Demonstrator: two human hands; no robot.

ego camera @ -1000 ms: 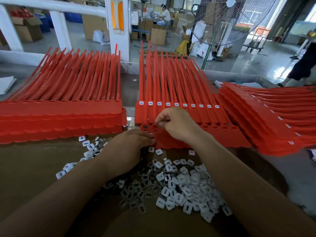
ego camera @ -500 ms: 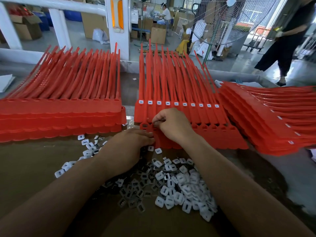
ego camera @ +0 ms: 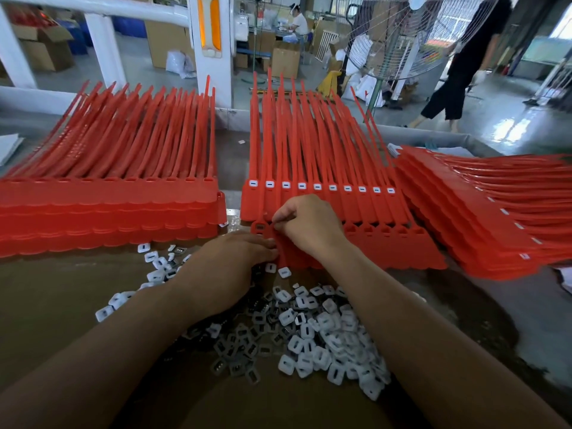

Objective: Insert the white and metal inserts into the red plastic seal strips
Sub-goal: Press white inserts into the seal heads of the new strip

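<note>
A heap of white and metal inserts (ego camera: 315,332) lies on the brown table in front of me. Beyond it sits a stack of red seal strips (ego camera: 325,168); the upper sheet shows a row of white inserts in its heads. My right hand (ego camera: 309,224) has its fingers curled and pinches at a socket on the lower sheet's (ego camera: 399,246) left end; what it pinches is hidden. My left hand (ego camera: 223,267) lies palm down, its fingertips touching the near edge of that sheet beside the right hand.
A thick stack of red strips (ego camera: 108,199) stands at the left, another stack (ego camera: 495,218) fans out at the right. Loose inserts (ego camera: 154,264) are scattered near the left stack. A standing fan (ego camera: 390,41) and a walking person (ego camera: 464,63) are beyond the table.
Both hands stay at the same socket; the right fingers have shifted only slightly. The person in the background has walked from the far right toward the left.
</note>
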